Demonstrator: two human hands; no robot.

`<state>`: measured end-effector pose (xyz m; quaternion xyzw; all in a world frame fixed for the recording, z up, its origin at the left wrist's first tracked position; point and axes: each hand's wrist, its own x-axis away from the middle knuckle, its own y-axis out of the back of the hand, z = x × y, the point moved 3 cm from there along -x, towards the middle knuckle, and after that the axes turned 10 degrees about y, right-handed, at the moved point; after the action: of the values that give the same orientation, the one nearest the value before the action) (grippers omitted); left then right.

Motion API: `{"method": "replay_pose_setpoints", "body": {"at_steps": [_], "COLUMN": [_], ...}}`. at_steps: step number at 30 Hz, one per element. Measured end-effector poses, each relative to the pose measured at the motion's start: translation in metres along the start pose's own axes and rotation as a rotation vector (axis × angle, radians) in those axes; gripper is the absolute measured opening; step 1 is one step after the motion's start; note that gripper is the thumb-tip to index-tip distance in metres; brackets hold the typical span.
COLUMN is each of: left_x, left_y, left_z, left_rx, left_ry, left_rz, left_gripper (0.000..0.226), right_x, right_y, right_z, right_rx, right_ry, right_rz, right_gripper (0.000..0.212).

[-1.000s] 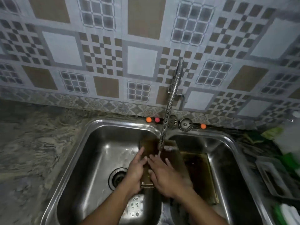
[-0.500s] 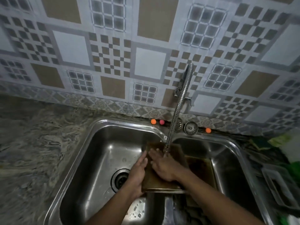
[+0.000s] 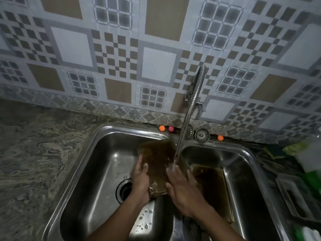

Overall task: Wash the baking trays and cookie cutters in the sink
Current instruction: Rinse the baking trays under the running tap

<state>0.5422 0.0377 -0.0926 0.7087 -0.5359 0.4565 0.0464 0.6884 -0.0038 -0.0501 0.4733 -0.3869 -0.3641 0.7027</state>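
The left hand [image 3: 141, 181] grips the left edge of a brown baking tray [image 3: 159, 164], fingers curled over its rim, while the right hand [image 3: 182, 186] lies open and flat on the tray's face, just below the end of the flexible faucet [image 3: 186, 117] at the centre of the frame. The tray is propped over the divider of the double sink [image 3: 97, 162], tilted up toward the wall. Its wet surface looks slippery, so it could slide out of the one-handed grip and drop into the left basin, or water could splash off the angled face onto the counter. Two trays are visible: the held one and a second tray [image 3: 212, 186] lying in the right basin. There are two basins and one faucet. No cookie cutters can be made out.
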Motion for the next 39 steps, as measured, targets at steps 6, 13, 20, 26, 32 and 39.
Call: {"method": "replay_pose_setpoints", "body": {"at_steps": [6,13,20,26,32,39], "left_x": [0.005,0.0,-0.005,-0.004,0.002,0.016], "left_y": [0.015,0.017,0.01,0.006,0.01,-0.011], "left_z": [-0.007,-0.019,-0.027,-0.031,-0.027,-0.01], "left_rx": [0.061,0.058,0.101,0.069,0.002,-0.177], "left_ry": [-0.006,-0.005,0.056,0.022,-0.014,0.001], "left_rz": [-0.056,-0.116,-0.117,-0.138,-0.061,0.198], "left_gripper": [0.045,0.036,0.04,0.039,0.04,0.041], "right_x": [-0.024,-0.034,-0.018,-0.032,-0.023,-0.077], "right_y": [0.001,-0.001,0.018,0.019,0.025,0.022], "right_z": [-0.035,0.02,-0.044,-0.024,-0.029,-0.024], "right_rx": [-0.036,0.039,0.105,0.148,-0.121,-0.065], "right_ry": [-0.22,0.26,0.263,0.301,0.21,-0.09], "right_rz": [-0.025,-0.213,-0.144,-0.062,-0.052,0.14], "right_gripper": [0.072,0.053,0.046,0.059,0.062,0.067]}}
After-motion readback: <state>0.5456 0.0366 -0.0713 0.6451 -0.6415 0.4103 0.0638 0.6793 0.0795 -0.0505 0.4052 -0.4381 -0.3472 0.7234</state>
